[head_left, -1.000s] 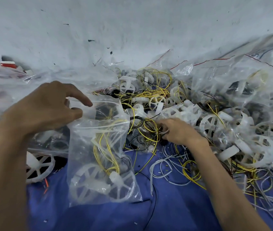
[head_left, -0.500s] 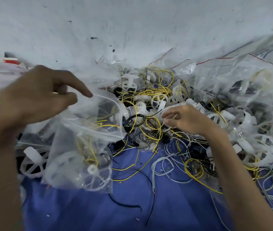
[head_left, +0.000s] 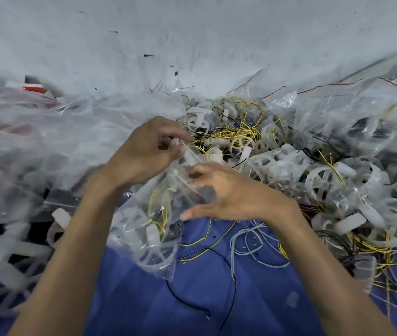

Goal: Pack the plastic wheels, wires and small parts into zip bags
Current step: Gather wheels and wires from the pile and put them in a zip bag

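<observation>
My left hand (head_left: pixel 144 154) pinches the top edge of the bag (head_left: pixel 166 187) between thumb and fingertips, holding the mouth up off the pile. My right hand (head_left: pixel 236 195) is at the same mouth: the fingers curl in against the rim, the thumb (head_left: pixel 187 215) spreads out low and away, and film lies across my palm. Blur hides whether I have hold of the rim, a small part, or nothing.

The bag hangs from that one pinch and sags to my left over the cloth (head_left: pixel 192 299). Inside sit a wheel (head_left: pixel 144 248) low down and a yellow wire (head_left: pixel 152 202) looping up towards the opening.

That loop is my first worry. If it springs up into the zip line while I press the seal, the strip probably won't close along its length, and the bag may open later. Slack film could also fold into the track and give me a false seal.

The second is my grip. The wheel's weight pulls on one thin edge; if my left fingers slip, the mouth tips and the contents likely spill back out.

Just beyond my hands the pile (head_left: pixel 277 161) of loose wheels and wire is tangled. Anything I pull from it may drag neighbours along or snag on the rim. Filled bags (head_left: pixel 362 132) crowd the right, so this one could get mixed in unsealed. A black wire (head_left: pixel 236 287) lies loose on the cloth, easy to overlook.
</observation>
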Action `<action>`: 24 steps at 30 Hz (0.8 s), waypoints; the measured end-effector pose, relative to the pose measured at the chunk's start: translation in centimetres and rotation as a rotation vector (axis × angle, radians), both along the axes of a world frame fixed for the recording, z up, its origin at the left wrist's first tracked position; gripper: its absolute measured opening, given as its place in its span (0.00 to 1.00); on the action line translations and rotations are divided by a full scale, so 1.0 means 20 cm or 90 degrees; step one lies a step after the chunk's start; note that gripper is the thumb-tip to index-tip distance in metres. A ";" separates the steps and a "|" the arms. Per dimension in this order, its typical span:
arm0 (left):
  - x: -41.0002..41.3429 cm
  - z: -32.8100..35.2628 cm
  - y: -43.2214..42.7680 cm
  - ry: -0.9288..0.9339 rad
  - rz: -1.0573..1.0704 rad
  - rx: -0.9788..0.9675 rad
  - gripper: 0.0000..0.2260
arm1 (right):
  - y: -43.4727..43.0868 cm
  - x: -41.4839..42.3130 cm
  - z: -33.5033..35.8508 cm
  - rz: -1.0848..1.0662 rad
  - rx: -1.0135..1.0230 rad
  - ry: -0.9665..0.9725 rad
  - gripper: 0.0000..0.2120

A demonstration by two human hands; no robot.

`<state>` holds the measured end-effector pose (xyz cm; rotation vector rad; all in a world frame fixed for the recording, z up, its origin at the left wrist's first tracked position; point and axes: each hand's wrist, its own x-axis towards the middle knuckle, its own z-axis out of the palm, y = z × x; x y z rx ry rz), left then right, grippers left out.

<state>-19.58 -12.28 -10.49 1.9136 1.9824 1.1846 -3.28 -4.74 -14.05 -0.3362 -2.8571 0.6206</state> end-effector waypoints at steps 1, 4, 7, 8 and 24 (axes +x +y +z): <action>-0.01 -0.01 0.00 -0.045 -0.031 -0.026 0.10 | 0.01 -0.01 -0.03 -0.022 0.011 -0.003 0.13; -0.07 -0.06 -0.01 -0.129 -0.099 -0.191 0.29 | 0.08 0.05 -0.03 -0.129 -0.124 0.076 0.13; -0.15 -0.13 -0.01 0.056 -0.094 -0.436 0.37 | 0.16 0.11 -0.01 -0.199 -0.149 0.174 0.14; -0.16 -0.16 -0.01 0.111 -0.111 -0.509 0.27 | 0.18 0.13 -0.01 -0.210 -0.147 0.189 0.14; -0.21 -0.15 -0.04 0.131 -0.186 -0.446 0.15 | 0.27 0.26 0.05 -0.211 -0.244 0.224 0.16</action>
